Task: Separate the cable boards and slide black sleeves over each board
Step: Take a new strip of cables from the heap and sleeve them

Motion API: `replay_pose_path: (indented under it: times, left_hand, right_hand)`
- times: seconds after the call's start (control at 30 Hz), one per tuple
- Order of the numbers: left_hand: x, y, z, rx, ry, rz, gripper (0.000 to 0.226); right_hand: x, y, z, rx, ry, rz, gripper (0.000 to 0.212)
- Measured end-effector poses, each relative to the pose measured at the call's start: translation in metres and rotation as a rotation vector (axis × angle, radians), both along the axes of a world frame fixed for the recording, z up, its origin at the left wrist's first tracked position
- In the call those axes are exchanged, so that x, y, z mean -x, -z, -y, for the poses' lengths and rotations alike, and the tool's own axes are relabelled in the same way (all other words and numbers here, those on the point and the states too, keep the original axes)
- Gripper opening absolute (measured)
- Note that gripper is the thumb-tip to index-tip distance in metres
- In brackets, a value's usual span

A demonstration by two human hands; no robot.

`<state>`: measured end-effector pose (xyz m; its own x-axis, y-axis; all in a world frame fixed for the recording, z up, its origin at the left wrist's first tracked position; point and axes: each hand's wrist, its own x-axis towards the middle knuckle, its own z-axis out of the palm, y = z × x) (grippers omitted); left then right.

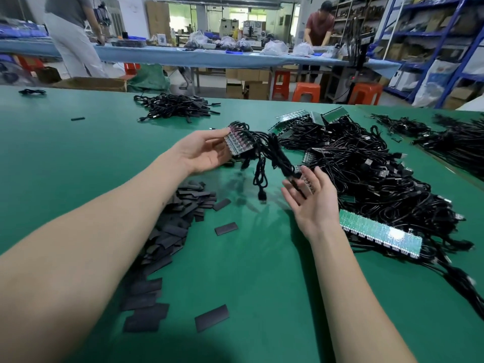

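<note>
A worker's left hand [203,150] holds a panel of joined cable boards [238,143] above the green table [78,153], thumb and fingers curled at its near edge, its long axis running away from the worker and black cables [264,153] trailing right. The right hand [311,199], fingers loosely spread, cradles a smaller board piece [308,182]. Black sleeves [170,231] lie heaped beneath the left forearm. No lettering is legible.

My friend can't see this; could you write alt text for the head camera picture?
A left hand holds a board panel trailing black cables above a green table; the right hand reaches open beneath them. Black sleeves lie left, tangled cable boards right.
</note>
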<state>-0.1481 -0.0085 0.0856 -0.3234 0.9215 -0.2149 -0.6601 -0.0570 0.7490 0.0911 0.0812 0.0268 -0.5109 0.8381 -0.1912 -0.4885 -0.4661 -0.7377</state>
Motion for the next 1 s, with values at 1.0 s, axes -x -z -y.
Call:
replay_pose_path:
  times: [1.0]
  left_hand:
    - [-0.093, 0.05, -0.013, 0.681, -0.053, -1.639, 0.062]
  right_hand:
    - [0.001, 0.001, 0.005, -0.363, -0.564, 0.513, 0.017]
